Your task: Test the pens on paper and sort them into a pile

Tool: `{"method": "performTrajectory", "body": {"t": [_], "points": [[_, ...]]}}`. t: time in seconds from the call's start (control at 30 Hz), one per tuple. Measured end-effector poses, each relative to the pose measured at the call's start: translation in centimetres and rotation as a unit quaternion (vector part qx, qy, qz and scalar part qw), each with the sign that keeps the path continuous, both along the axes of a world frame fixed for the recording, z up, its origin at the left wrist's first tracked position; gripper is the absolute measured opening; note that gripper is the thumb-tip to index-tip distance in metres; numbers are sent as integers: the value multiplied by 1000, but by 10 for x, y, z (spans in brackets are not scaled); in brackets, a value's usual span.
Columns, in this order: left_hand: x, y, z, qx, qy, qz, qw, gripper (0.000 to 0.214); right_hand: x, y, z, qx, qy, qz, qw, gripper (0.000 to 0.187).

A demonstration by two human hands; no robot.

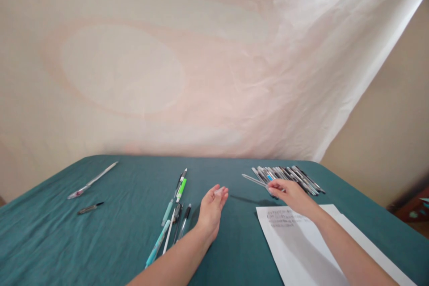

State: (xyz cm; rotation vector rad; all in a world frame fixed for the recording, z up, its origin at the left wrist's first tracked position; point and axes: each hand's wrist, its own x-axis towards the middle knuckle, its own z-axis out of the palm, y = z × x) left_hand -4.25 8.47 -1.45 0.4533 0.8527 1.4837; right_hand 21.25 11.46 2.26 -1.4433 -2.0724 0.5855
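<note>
My right hand (284,190) is closed on a slim pale pen (253,179), which points left and looks blurred. It hovers just in front of a row of pens (298,178) laid side by side at the back right. Near the middle of the table, my left hand (212,210) is turned partly palm up. Its fingers hold a small whitish translucent piece that looks like a pen cap (219,191). Left of that hand lie several loose pens, among them a bright green one (181,190), a light blue one (157,245) and a clear one with a black grip (185,221).
Sheets of white paper (301,250) with handwriting at the top lie under my right forearm. On the left of the green cloth-covered table (127,214) are a long whitish pen (97,178) and a short dark-tipped pen piece (90,208). A pale curtain (201,76) hangs behind.
</note>
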Motion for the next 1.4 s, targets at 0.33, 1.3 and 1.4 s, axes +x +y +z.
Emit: {"method": "performTrajectory", "body": {"t": [0.33, 1.3, 1.4], "points": [[0, -4, -4, 45, 77, -33, 996, 24, -48, -21, 9, 2, 13, 89, 996, 21], [3, -13, -4, 131, 293, -48, 946, 32, -48, -32, 34, 74, -30, 83, 993, 25], [3, -12, -4, 131, 284, -50, 948, 33, -51, -33, 33, 74, -25, 78, 994, 23]]}}
